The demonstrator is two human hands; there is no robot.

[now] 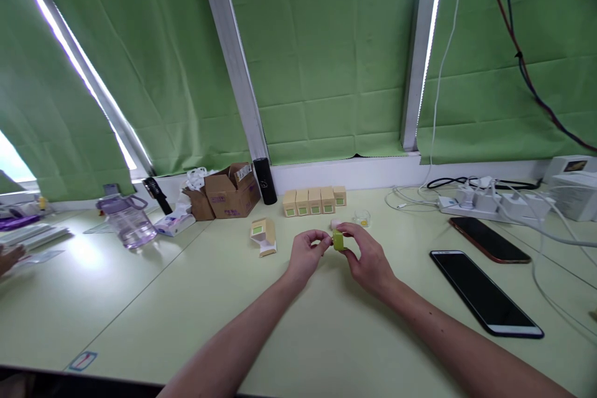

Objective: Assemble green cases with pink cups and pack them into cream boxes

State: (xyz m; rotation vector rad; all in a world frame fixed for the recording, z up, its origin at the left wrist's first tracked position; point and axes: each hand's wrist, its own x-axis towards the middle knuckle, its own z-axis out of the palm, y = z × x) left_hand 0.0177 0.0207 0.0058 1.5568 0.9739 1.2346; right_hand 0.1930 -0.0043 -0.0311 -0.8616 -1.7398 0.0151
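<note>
A small yellow-green block (pixel 338 240) is held up over the table between my two hands. My right hand (pixel 369 259) grips it from the right, with thumb below and fingers on top. From the other side, the closed fingertips of my left hand (pixel 308 253) pinch at its left edge; any small part between them is too small to make out. Just behind my right fingers are a small pinkish-white piece (pixel 334 223) and a clear round dish (pixel 362 218) with something yellow in it. An opened small carton (pixel 263 235) lies to the left of my hands.
Several small kraft boxes (pixel 308 202) stand in a row at the back, beside a black cylinder (pixel 265 181) and a cardboard box (pixel 232 191). Two phones (pixel 485 292) and a power strip (pixel 494 205) with cables are right. Left are a water bottle (pixel 127 221) and another person's hand (pixel 10 257).
</note>
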